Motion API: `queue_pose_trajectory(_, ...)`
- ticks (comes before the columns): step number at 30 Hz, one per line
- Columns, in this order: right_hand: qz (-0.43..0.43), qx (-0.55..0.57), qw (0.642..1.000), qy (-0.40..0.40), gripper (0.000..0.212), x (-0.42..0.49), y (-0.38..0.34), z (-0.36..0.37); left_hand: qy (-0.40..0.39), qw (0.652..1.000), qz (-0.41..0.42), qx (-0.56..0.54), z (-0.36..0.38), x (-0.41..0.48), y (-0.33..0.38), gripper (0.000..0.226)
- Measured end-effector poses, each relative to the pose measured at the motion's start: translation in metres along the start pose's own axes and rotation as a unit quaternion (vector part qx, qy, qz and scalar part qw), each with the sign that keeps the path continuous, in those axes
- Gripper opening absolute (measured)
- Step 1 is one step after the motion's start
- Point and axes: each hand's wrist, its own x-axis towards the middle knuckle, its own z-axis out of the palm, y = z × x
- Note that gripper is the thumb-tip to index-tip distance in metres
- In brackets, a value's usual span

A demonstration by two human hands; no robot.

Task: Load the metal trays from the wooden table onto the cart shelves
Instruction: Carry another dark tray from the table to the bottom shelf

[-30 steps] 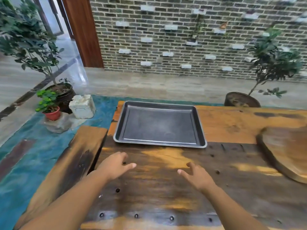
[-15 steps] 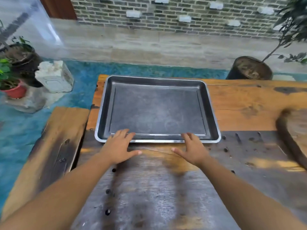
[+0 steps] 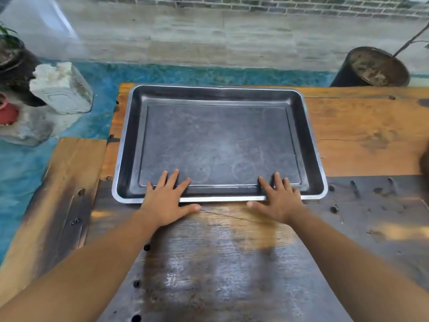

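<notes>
A dark rectangular metal tray point(image 3: 218, 140) with a bright rim lies flat on the wooden table point(image 3: 359, 135), near its far left corner. Nothing lies in it. My left hand point(image 3: 166, 201) rests across the tray's near rim on the left, fingers spread onto the tray floor and thumb on the table outside the rim. My right hand point(image 3: 277, 201) lies the same way across the near rim on the right. Neither hand is closed around the rim. No cart is in view.
A lower wooden bench point(image 3: 58, 194) adjoins the table's left side. Beyond it on the teal floor stand a white stone block point(image 3: 62, 89), a red pot point(image 3: 7, 110) and a dark planter point(image 3: 14, 66). A large dark plant pot point(image 3: 376, 66) stands behind the table at right.
Both hands have moved forward from the bare table onto the tray's near rim, fingers now reaching into the tray. The camera has moved closer and tilted down. The tray has not moved.
</notes>
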Motion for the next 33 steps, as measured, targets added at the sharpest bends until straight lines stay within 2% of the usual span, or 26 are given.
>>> queue_pose_trajectory(4,0.014,-0.005,1.000,0.009,0.114,-0.005,-0.005,0.003,0.008,1.000,-0.022,-0.012,0.000,-0.005,0.005,0.103)
queue_pose_trajectory(9,0.019,0.004,1.000,-0.002,0.115,-0.034,-0.007,0.018,-0.020,1.000,-0.021,-0.010,0.010,-0.035,0.011,0.103)
queue_pose_trajectory(14,0.013,0.003,1.000,-0.020,0.117,-0.088,-0.007,0.047,-0.057,0.998,-0.027,-0.013,0.034,-0.092,0.025,0.102)
queue_pose_trajectory(24,0.002,-0.032,0.997,-0.065,0.114,-0.220,0.000,0.119,-0.075,0.997,-0.035,-0.010,0.102,-0.231,0.060,0.101)
queue_pose_trajectory(33,-0.004,-0.007,0.997,-0.080,0.111,-0.280,0.007,0.147,-0.085,0.995,-0.036,-0.027,0.123,-0.295,0.079,0.098)
